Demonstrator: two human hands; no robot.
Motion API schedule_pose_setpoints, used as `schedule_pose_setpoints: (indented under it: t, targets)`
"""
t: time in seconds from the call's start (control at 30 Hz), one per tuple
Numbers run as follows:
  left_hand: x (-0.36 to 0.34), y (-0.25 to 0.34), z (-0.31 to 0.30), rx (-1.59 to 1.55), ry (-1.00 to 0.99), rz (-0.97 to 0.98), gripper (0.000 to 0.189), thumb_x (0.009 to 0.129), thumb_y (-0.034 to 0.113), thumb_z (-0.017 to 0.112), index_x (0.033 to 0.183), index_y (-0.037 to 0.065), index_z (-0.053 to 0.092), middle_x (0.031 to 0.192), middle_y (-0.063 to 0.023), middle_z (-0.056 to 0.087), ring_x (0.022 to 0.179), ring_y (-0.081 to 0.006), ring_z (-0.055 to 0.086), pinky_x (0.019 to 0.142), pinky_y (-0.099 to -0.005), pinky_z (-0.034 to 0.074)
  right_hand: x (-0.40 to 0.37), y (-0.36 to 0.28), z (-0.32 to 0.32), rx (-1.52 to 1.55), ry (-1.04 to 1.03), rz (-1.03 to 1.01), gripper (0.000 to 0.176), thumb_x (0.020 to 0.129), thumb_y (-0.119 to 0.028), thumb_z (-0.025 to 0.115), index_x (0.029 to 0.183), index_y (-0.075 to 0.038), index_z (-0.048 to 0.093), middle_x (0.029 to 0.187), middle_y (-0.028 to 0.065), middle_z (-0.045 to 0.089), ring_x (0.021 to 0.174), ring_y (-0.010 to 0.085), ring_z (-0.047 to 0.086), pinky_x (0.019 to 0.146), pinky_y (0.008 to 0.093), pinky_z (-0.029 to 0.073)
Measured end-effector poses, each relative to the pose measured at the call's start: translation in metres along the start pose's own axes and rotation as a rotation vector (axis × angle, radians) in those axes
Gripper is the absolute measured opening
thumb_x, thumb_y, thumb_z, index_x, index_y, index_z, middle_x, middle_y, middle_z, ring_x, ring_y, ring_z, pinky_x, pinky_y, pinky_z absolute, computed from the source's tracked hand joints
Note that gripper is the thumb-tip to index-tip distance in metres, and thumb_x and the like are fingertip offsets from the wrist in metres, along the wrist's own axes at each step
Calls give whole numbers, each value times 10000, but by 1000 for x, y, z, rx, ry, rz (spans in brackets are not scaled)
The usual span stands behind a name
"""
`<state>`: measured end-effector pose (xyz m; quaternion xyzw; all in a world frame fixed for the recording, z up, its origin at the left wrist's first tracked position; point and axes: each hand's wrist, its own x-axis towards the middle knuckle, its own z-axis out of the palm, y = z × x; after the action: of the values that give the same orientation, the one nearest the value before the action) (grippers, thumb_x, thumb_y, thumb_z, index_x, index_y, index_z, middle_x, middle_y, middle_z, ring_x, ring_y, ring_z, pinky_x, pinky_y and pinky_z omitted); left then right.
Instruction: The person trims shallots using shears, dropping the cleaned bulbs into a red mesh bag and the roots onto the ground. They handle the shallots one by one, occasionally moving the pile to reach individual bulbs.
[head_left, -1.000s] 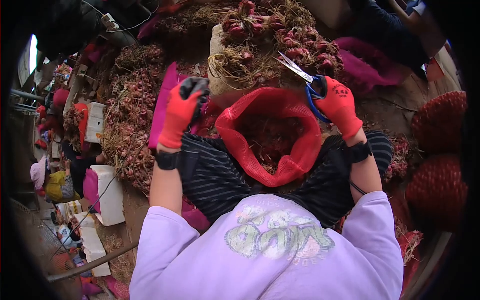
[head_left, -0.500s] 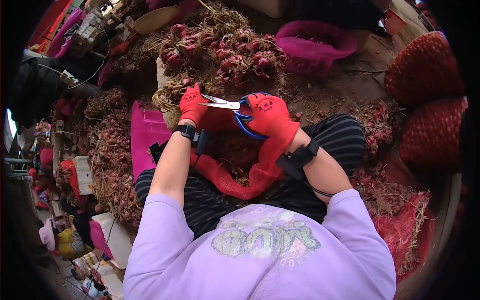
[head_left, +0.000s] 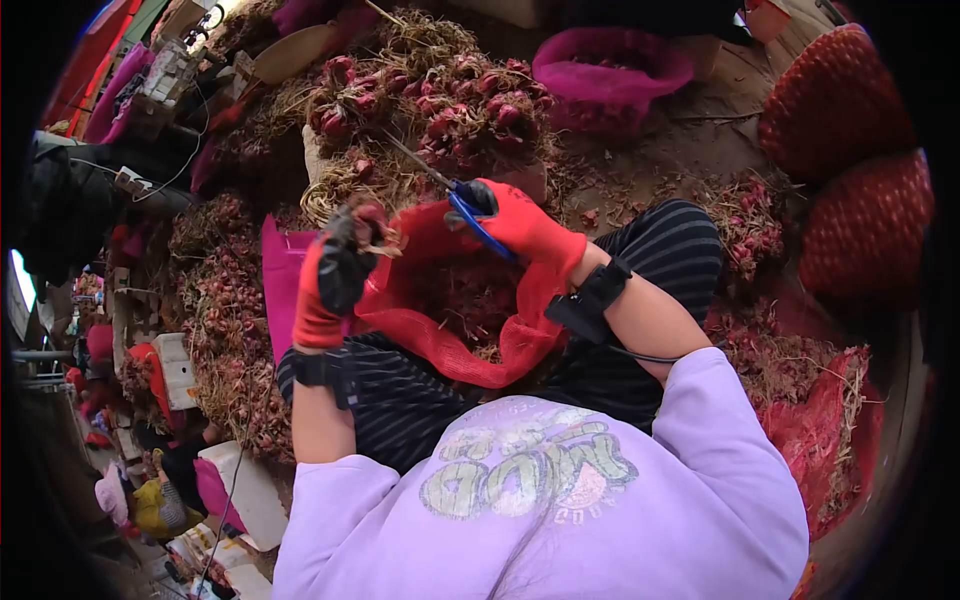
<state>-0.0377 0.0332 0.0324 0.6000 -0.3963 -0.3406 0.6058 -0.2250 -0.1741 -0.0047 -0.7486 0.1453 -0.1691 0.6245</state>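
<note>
My left hand (head_left: 335, 275), in a red glove with a dark palm, is turned palm up and closed around a few shallots (head_left: 372, 222) with dry stems. My right hand (head_left: 525, 230), gloved in red too, grips blue-handled scissors (head_left: 478, 222); their blades point up and left, looking nearly closed. Between my legs, below both hands, lies a red mesh bag (head_left: 440, 345) with its mouth spread and shallots and dry bits inside. Just beyond the hands is a heap of shallots (head_left: 465, 115) with straw-like stems.
A magenta mesh bag (head_left: 610, 75) stands beyond the heap. Two full red mesh sacks (head_left: 865, 225) are on the right. More shallots (head_left: 235, 340) cover the ground at left, beside a pink plastic piece (head_left: 285, 270). Another person (head_left: 160, 500) sits at lower left.
My left hand has moved down and left from the scissor tips and turned palm up, showing shallots in it. The scissors have swung to point up, their blades closer together.
</note>
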Motion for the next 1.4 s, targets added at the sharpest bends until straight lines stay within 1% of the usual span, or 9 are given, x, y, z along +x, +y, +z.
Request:
schedule_pose_setpoints:
  t: [0.1,0.2,0.37,0.67,0.83,0.93,1.0,1.27,1.4]
  targets:
    - [-48,-63,54,369,-107,-16,269,877,86,451,1117,10,546,989,-72,595,875,-158,560,769,-279,448,-22,10,35,303,-142,9,261,785,-174,682,990,-43,588,890,34,626,834,106,555,740,292,452]
    - [-74,-120,83,-204,-4,-267,298,906,150,434,1174,39,502,961,-47,596,807,-139,566,701,-259,459,-46,56,68,231,-126,70,261,789,-225,664,963,-41,603,893,67,632,823,143,578,717,317,456]
    - [-70,-89,93,50,32,-353,224,900,130,494,1060,2,584,893,-74,632,795,-161,586,712,-273,466,-67,53,73,595,-125,205,126,798,-159,640,863,-51,635,746,-9,612,691,67,553,585,234,438]
    - [-32,-98,82,591,460,-32,197,900,135,532,995,-26,593,874,-73,646,790,-147,584,734,-280,454,-42,58,60,463,20,24,310,743,-126,692,1013,-15,586,856,46,628,809,114,572,732,284,472]
    - [-6,-77,40,695,363,-373,258,815,217,628,971,16,584,944,-138,634,817,-238,577,727,-326,463,-36,42,40,448,54,-29,295,780,-135,699,1011,-23,554,853,13,606,800,73,536,732,266,455]
    - [-20,-95,34,1142,-243,-448,533,714,302,712,1150,56,527,1189,-207,527,1051,-336,525,862,-379,447,-40,9,22,415,111,147,275,788,-137,691,1001,-25,559,846,21,611,798,79,542,734,267,455]
    - [-39,-91,49,1105,-317,-443,843,632,314,770,1349,127,368,1397,-206,296,1255,-367,362,995,-408,368,-40,21,21,444,84,136,210,802,-122,666,960,-20,573,846,26,619,791,87,554,730,273,458]
    - [-53,-43,81,486,-33,43,540,738,10,639,1247,40,463,1077,-74,602,903,-152,594,792,-280,476,-48,71,63,484,-45,194,213,821,-217,603,905,-22,622,817,79,639,720,158,589,633,315,458]
    - [-60,-95,63,31,116,-401,356,762,66,643,1101,26,543,1036,-88,615,927,-216,592,843,-297,457,-53,66,69,125,-11,235,281,824,-277,605,943,-22,612,914,122,649,816,246,613,720,357,463]
